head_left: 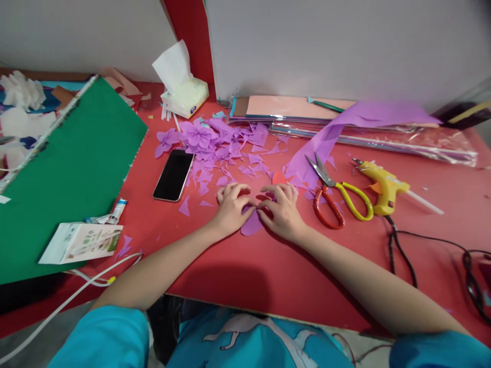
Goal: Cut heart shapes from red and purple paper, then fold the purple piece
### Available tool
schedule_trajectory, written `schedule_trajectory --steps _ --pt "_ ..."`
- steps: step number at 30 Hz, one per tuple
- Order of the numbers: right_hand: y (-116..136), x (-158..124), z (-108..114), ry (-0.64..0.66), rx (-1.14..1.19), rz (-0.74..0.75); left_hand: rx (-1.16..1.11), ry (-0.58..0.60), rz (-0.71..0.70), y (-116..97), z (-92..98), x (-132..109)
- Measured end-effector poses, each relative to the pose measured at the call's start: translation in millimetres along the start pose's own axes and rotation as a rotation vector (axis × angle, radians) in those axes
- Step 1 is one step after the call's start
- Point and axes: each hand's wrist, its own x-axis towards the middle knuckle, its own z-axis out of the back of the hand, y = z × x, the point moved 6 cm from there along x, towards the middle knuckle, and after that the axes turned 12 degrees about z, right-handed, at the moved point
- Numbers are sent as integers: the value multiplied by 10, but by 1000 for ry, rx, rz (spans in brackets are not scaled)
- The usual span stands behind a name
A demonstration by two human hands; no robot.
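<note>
A small purple paper petal piece [251, 225] is pinched between my two hands over the red table. My left hand [235, 208] grips it from the left with thumb and fingertips. From the right, my right hand [282, 210] holds the same paper, its fingertips almost touching the left ones. My fingers cover part of the piece. A round red paper piece [279, 177] lies just behind my right hand. Purple paper flowers [199, 135] and many cut scraps are heaped beyond my hands. Scissors [326, 179] with one red and one yellow handle rest to the right.
A yellow glue gun [385, 186] with a black cord lies at right. A phone [174, 175] lies left of the scraps, with a tissue pack [186, 97] behind. Packs of coloured paper [291, 107] line the back. A green board [76, 168] covers the left side.
</note>
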Motion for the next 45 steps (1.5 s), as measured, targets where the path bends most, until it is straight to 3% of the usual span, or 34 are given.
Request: schedule_trajectory --steps 29,45 --pt "-15 12 -34 2 -5 -4 11 33 -62 24 33 22" --pt "-7 21 -65 68 8 -8 20 53 -56 20 35 21"
